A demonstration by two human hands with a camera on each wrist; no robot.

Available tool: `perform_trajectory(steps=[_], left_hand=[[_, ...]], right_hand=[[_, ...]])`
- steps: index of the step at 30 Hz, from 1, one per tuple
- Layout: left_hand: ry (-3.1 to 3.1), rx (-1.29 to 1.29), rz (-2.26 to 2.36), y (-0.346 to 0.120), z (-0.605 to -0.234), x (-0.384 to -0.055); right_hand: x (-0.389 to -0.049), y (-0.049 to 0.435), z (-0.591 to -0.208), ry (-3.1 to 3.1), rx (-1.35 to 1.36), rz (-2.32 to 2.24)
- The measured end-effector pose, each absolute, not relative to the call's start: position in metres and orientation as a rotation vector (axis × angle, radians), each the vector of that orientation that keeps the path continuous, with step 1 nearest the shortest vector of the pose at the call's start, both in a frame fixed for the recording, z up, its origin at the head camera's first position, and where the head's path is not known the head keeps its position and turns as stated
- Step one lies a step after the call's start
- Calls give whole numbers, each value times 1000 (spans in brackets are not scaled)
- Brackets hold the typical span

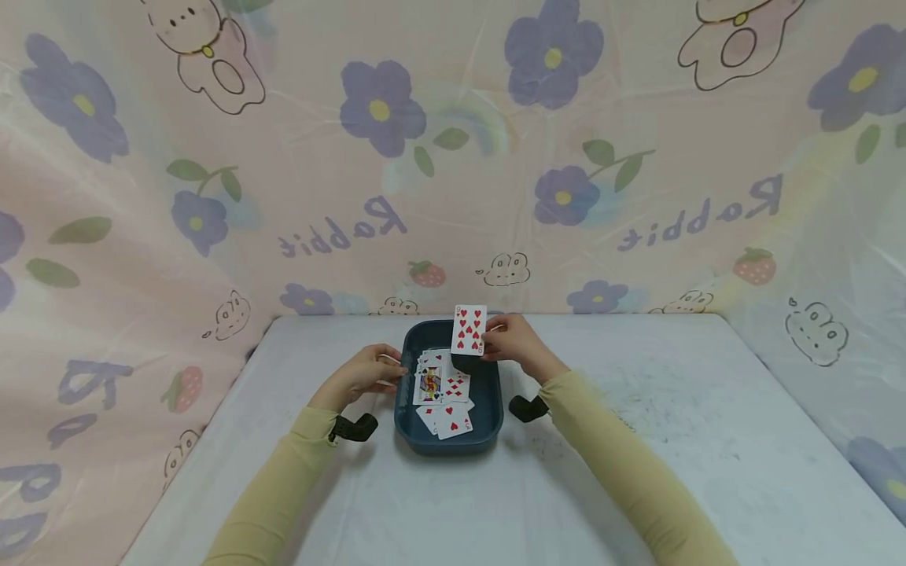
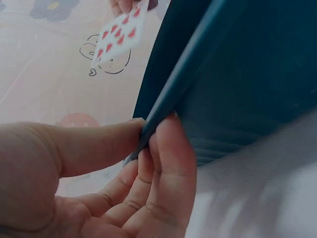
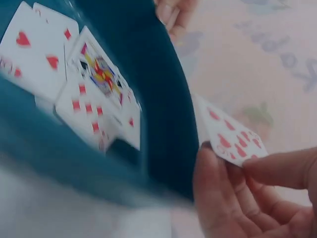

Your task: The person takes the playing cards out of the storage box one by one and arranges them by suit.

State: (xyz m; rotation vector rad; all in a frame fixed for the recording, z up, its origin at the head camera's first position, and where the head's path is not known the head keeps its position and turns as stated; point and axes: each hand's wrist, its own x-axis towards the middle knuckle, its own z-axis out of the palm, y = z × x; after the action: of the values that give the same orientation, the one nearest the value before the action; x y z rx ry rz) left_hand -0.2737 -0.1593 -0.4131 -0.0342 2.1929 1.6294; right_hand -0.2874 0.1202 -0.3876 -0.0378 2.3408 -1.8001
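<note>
A dark blue tray [image 1: 447, 450] stands on the table with several playing cards [image 1: 453, 420] lying face up inside, among them a face card [image 1: 429, 383]. My left hand [image 1: 364, 371] pinches the tray's left rim; in the left wrist view the thumb [image 2: 99, 148] lies on the inner side and the fingers on the outer wall. Over the far right part of the tray, my right hand [image 1: 520, 343] holds a hearts card [image 1: 469, 330] by its edge, face toward me. The right wrist view shows this card [image 3: 230, 136] between thumb and fingers, beside the tray wall.
The white table [image 1: 609, 472] extends around the tray on all sides. A patterned cloth [image 1: 453, 173] hangs behind the table's far edge and along both sides. Black wrist bands [image 1: 529, 408] sit at both cuffs.
</note>
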Motion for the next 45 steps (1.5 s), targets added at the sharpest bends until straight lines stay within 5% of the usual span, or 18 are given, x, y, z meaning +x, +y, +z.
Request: perform_trajectory(steps=[16, 27, 45], left_hand=[[2206, -73, 1645, -159, -414, -274], [2200, -81, 1652, -160, -417, -274], [2172, -85, 1659, -160, -414, -276]], right_hand=[[-304, 196, -413, 2299, 184, -1853], [-313, 203, -445, 2315, 318, -1795], [-328, 202, -445, 2486, 325, -1559]])
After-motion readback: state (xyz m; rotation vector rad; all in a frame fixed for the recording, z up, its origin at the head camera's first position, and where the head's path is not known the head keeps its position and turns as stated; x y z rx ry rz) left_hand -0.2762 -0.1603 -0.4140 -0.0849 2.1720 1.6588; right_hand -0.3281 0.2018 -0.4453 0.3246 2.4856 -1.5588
